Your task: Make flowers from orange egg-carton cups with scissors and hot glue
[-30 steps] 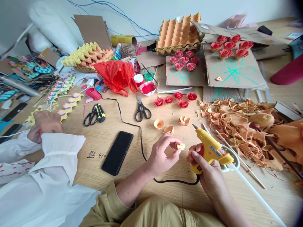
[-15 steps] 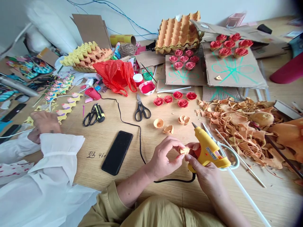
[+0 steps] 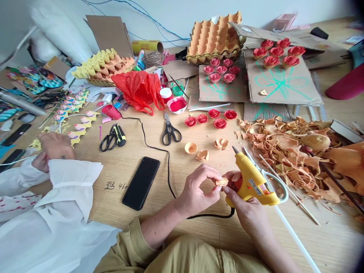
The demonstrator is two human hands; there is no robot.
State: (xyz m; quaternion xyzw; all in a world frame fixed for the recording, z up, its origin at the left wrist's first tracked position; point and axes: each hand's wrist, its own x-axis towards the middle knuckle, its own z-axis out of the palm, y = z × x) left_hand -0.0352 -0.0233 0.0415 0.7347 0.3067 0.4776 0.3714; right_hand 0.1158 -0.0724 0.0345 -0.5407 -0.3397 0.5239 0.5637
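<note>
My left hand pinches a small orange egg-carton petal piece between thumb and fingertips. My right hand is wrapped round a yellow glue gun, its nozzle pointing up and away; the right thumb and fingertips also touch the petal piece. A white glue stick sticks out of the gun's back. Just beyond my hands lie an unpainted carton flower, a carton cup and a loose folded petal piece. Light-blue-handled scissors lie partly hidden behind the gun.
Carton scraps are heaped at the right. Several red-painted roses sit near a bowl of red paint. Black scissors, a phone and a black cord lie left of centre. A co-worker's hand rests at the left.
The petal piece has turned slightly in my fingers. The glue gun has shifted a little to the right. The rest looks the same.
</note>
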